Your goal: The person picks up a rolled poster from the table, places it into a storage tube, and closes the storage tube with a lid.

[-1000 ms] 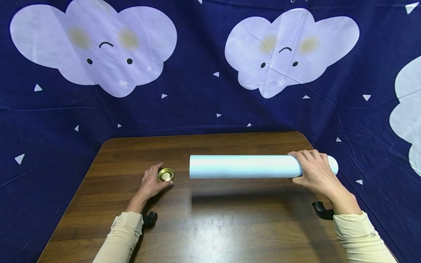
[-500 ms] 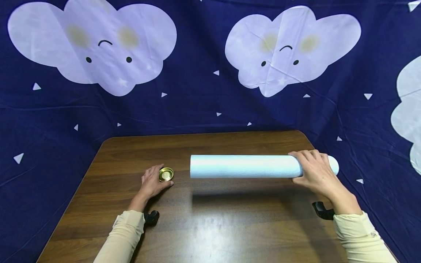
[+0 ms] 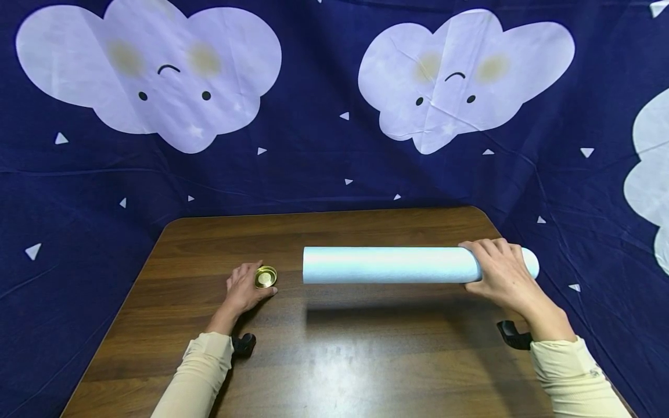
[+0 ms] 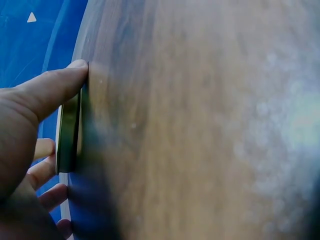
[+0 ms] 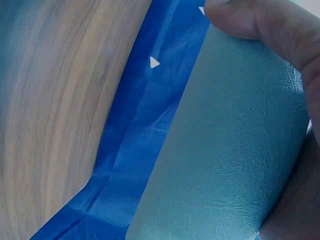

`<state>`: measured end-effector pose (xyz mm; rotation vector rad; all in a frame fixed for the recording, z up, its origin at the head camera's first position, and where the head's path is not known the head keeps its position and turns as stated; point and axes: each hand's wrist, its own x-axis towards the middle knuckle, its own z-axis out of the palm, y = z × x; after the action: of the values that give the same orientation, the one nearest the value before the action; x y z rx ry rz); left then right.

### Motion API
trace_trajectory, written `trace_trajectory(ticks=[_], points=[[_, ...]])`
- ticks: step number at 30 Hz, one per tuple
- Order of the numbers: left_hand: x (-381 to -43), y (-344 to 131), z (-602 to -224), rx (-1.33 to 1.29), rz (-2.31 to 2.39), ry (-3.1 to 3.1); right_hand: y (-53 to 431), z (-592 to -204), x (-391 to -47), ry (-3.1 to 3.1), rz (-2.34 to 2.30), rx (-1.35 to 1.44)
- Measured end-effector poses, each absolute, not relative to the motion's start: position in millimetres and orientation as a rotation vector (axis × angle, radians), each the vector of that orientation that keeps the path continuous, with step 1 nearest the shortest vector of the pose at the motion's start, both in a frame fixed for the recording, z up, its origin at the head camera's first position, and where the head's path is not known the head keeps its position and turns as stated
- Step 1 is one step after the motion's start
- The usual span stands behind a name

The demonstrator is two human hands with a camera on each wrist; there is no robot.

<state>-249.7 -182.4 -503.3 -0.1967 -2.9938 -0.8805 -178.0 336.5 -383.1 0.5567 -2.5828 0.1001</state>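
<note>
In the head view my left hand (image 3: 243, 289) holds a round gold metal lid (image 3: 266, 277) by its rim between thumb and fingers, hollow side facing the camera. The left wrist view shows the lid (image 4: 69, 135) edge-on, with the thumb at its upper end. My right hand (image 3: 499, 273) grips a long pale blue tube (image 3: 387, 265) near its right end. The tube lies level above the table and casts a shadow below. Its left end points toward the lid, with a gap between. In the right wrist view the tube's surface (image 5: 220, 140) looks finely wrinkled; my palm is mostly hidden.
Under both hands is a brown wooden table (image 3: 334, 337) with rounded far corners. Behind it and at both sides hangs a dark blue cloth (image 3: 313, 168) printed with clouds and small white triangles. Black wrist mounts (image 3: 514, 335) sit at the cuffs.
My left hand has drifted slightly to the right with the lid, nearer the tube's left end. The right hand and the tube have hardly moved.
</note>
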Motion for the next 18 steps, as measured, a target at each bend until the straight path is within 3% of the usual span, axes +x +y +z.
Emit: trace_trajectory(ticks=[18], points=[[-247.4,-177.9,-504.5,-0.166,-0.833,-2.989,335.0,-382.2,-177.0,-2.581,0.089,0.559]])
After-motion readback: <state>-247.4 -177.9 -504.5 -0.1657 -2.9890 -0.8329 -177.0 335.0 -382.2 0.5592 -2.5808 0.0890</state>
